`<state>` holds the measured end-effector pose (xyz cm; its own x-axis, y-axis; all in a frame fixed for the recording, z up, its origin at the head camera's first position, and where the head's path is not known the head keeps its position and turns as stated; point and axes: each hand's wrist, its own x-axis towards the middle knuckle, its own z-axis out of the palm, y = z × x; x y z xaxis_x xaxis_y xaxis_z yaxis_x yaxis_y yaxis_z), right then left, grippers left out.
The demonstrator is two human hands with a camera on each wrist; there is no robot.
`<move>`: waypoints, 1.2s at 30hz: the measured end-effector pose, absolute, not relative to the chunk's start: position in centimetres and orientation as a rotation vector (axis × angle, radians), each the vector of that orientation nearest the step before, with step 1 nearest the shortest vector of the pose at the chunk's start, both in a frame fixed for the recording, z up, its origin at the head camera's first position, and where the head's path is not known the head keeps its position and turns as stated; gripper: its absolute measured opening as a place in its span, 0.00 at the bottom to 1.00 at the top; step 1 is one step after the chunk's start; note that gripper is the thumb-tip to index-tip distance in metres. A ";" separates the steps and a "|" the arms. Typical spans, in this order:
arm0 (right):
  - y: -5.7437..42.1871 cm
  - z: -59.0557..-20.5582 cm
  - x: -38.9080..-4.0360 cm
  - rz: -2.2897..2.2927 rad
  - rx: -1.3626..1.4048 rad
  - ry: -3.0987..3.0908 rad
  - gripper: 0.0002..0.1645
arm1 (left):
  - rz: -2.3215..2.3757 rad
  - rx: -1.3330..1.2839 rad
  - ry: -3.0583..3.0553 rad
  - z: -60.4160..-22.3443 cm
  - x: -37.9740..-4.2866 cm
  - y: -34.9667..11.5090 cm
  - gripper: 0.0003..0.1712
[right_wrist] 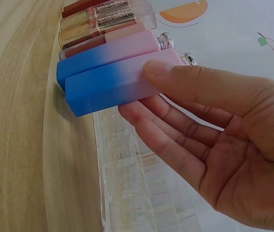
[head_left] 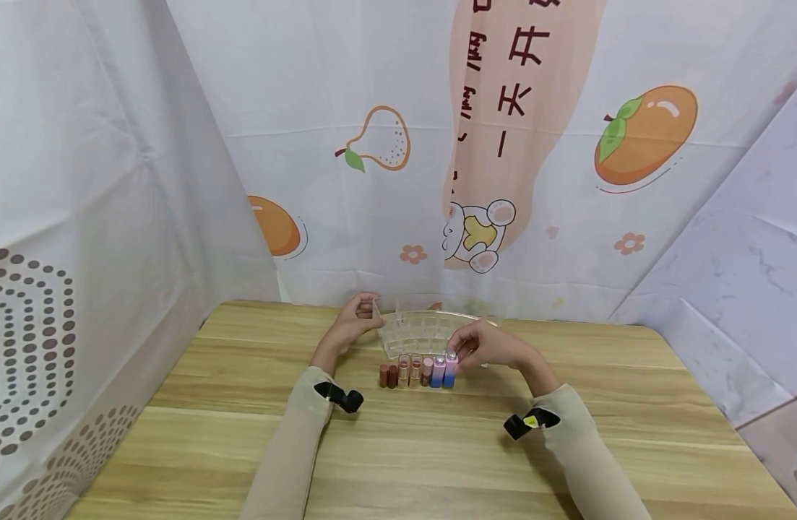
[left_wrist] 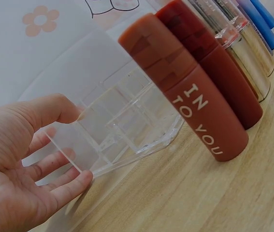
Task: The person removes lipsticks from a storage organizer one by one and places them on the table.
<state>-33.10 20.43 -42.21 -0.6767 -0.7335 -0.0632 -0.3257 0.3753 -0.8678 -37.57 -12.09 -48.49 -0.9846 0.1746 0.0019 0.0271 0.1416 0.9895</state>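
My left hand grips the side wall of a clear plastic lipstick organizer, thumb on one face and fingers on the other. Its small compartments show in the left wrist view. With thumb and fingers, my right hand pinches a square pink-and-blue lipstick tube at the right end of a row. A matching tube stands beside it. Farther left come a pink-capped tube, two clear-capped gold ones, and two brownish-red lip tubes, the nearest lettered "IN TO YOU".
The row stands on a wooden table, just in front of the organizer. Behind the table's far edge hangs a white printed curtain. Another sheet hangs on the left, and a marbled one on the right.
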 end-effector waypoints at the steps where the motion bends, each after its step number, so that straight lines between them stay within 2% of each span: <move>1: 20.4 -42.2 -33.1 -1.240 -0.915 2.195 0.14 | 1.976 0.202 2.285 -48.5 -37.6 -12.1 0.35; 36: 20.4 -42.9 -33.4 -1.179 -0.981 2.160 0.14 | 1.982 0.210 2.286 -48.6 -37.6 -12.0 0.35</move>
<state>-33.44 20.41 -42.91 -0.6228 -0.7787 -0.0756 -0.3577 0.3693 -0.8577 -37.61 -12.04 -48.60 -0.9845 0.1752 0.0082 0.0330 0.1387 0.9898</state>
